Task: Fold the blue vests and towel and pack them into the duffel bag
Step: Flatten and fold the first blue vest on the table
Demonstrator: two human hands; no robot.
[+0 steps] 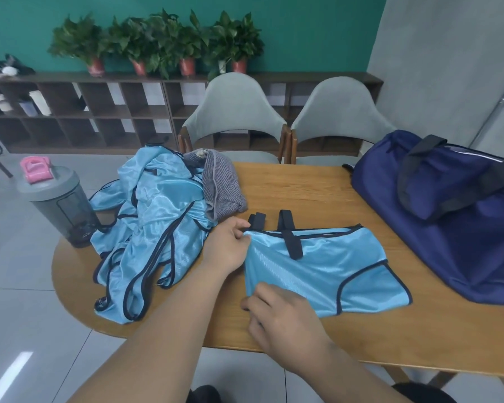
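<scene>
While our left hand pinches the far-left corner of the blue vest and our right hand its near-left corner, fingers clamped on cloth, it lies flat on the desk, between the vest heap and the duffel bag.
</scene>
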